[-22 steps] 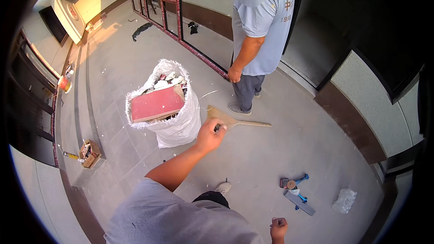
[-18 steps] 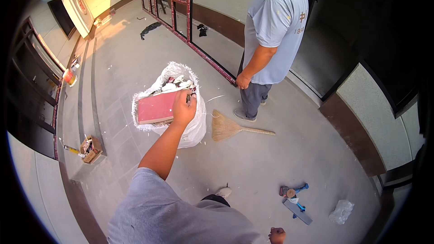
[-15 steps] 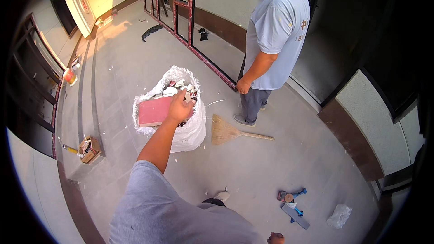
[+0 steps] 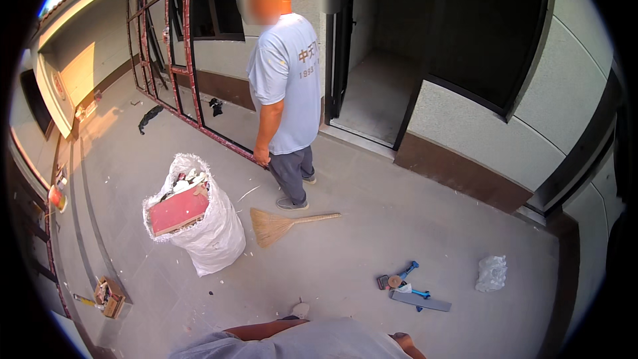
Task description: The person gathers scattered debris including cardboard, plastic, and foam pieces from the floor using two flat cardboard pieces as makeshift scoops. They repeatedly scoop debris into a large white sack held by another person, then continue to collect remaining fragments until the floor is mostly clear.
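My left forearm (image 4: 266, 330) crosses low in front of my grey shirt, and its fingers do not show. At the lower edge only a bit of my right hand (image 4: 405, 343) is visible, its fingers hidden. Ahead to the left stands a white woven sack (image 4: 216, 242), filled with scraps. A flat red box-like piece (image 4: 178, 211) lies tilted in its mouth, among white and dark debris. Neither arm reaches the sack. A straw broom (image 4: 272, 227) lies on the floor to the sack's right.
A person in a light blue shirt (image 4: 292, 86) stands beyond the broom, one hand by a tall red-and-black frame (image 4: 193, 60). Blue-handled power tools (image 4: 402, 281), a grey strip (image 4: 422, 302) and clear plastic (image 4: 491, 274) lie right. A small carton (image 4: 113, 298) sits left.
My left hand has come away from the red piece in the sack and drawn back toward my body. The view has swung right, and the sack stays standing with the red piece in its mouth.
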`<state>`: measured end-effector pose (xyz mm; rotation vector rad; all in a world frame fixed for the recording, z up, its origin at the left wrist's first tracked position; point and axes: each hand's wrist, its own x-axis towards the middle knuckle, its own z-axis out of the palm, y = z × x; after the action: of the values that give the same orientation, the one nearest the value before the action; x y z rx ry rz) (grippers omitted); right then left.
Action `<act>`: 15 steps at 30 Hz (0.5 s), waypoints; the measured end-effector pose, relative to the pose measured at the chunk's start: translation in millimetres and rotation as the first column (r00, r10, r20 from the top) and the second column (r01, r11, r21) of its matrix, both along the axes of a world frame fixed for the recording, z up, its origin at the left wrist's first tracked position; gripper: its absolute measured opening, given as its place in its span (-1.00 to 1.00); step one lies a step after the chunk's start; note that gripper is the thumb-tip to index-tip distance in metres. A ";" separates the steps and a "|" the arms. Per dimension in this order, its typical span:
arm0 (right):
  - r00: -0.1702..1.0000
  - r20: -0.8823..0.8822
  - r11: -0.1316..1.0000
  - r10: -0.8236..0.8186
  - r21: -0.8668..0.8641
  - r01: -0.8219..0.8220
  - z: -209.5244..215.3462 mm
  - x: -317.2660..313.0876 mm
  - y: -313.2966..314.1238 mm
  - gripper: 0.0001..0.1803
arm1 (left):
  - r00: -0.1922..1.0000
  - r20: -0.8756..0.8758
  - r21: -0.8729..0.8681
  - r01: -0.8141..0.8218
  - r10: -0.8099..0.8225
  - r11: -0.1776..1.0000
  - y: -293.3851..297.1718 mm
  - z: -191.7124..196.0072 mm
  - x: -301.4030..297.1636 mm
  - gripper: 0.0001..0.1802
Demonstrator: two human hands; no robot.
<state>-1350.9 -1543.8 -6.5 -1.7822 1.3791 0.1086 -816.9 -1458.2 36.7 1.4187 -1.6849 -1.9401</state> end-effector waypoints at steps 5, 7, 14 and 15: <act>0.991 0.021 0.956 -0.132 0.268 0.122 64.2 8.1 -8.7 -0.75 | 0.922 0.280 0.027 0.272 -0.268 0.962 -13.0 27.7 -36.6 -0.54; 0.981 0.054 0.944 -0.189 0.286 0.166 90.5 12.0 -21.8 -0.76 | 0.904 0.321 0.096 0.265 -0.282 0.960 -26.5 48.6 -41.5 -0.59; 0.961 0.161 0.949 -0.224 0.260 0.177 163.2 19.6 -68.8 -0.77 | 0.994 0.047 0.188 -0.104 0.097 0.977 -25.1 7.0 -87.5 -0.61; 0.963 0.177 0.956 -0.201 0.250 0.154 175.6 27.3 -79.3 -0.78 | 0.979 -0.005 0.221 -0.196 0.202 0.955 -20.0 0.4 -90.3 -0.61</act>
<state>-1323.7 -1623.1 169.2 -1.4262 1.3161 -0.0064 -907.2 -1478.1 37.1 1.5606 -1.2901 -2.0692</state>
